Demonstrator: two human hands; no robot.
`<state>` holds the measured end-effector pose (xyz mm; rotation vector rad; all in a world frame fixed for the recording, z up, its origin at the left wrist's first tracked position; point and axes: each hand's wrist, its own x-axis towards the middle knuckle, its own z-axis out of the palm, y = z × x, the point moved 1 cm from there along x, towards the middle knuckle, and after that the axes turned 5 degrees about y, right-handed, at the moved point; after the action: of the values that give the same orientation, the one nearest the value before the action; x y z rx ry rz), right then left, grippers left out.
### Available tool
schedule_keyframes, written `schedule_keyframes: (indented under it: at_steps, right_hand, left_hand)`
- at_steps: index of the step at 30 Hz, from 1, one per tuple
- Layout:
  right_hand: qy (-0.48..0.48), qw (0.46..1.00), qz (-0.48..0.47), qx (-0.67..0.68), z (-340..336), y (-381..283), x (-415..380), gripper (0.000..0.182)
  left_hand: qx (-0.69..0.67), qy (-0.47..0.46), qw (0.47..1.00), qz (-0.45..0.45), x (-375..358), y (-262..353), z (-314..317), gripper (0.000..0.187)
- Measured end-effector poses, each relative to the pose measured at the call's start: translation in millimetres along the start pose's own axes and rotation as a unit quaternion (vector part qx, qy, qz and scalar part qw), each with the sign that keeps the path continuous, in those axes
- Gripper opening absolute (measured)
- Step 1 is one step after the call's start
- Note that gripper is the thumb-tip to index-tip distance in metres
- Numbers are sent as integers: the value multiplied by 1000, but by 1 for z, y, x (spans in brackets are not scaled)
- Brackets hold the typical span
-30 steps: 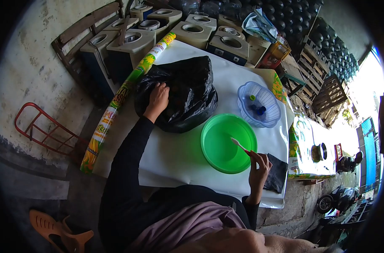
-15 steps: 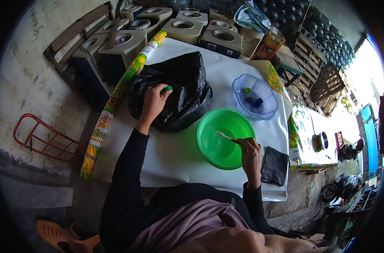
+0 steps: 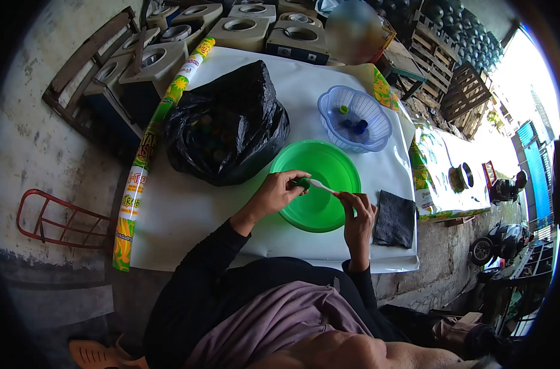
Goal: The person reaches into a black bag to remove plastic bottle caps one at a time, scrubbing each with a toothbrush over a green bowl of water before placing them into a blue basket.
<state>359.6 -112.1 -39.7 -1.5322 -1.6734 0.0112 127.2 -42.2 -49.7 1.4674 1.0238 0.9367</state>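
Observation:
My left hand (image 3: 281,190) pinches a green bottle cap (image 3: 303,182) over the left part of a green basin (image 3: 348,178). In my right hand (image 3: 357,215) is a toothbrush (image 3: 322,186), pale at the head and pinkish along the handle; its head meets the cap. Left of the basin sits an open black plastic bag (image 3: 255,117) with several small things dimly visible inside. A blue plastic basket (image 3: 378,132) behind the basin contains a light-green cap (image 3: 344,109) and dark-blue caps (image 3: 357,126).
A dark folded cloth (image 3: 394,218) lies on the white-covered table (image 3: 188,227) at right. A colourful printed roll (image 3: 148,147) runs along the left edge. Beige-topped units with round openings (image 3: 240,27) line the back. A red metal frame (image 3: 58,224) leans by the wall.
My left hand has moved from above the black bag rightward and nearer to me, bringing the green cap to the toothbrush over the basin. The whole view has shifted slightly.

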Motion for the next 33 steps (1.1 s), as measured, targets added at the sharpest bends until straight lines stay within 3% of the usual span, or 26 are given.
schedule_keyframes:
  at_steps: [10, 13, 17, 21, 25, 33]
  right_hand:
    - [40, 999, 5, -1, 0, 5, 1, 14]
    - [-16, 999, -39, 33, 5, 2, 0, 14]
    - [25, 1000, 4, -1, -4, 8, 8, 15]
    - [-28, 999, -15, 11, 1, 5, 4, 15]
    - [6, 1000, -10, 29, -1, 11, 7, 15]
    - [-37, 997, -55, 45, 4, 20, 18, 15]
  left_hand:
    - [73, 76, 989, 107, -5, -9, 11, 27]
    - [122, 64, 984, 112, -6, -6, 10, 26]
    - [170, 95, 972, 130, -7, -6, 15, 25]
    - [158, 96, 969, 161, -7, -12, 17, 23]
    - [153, 117, 967, 167, -9, -9, 17, 22]
    - [223, 127, 960, 114, -16, -2, 23, 23]
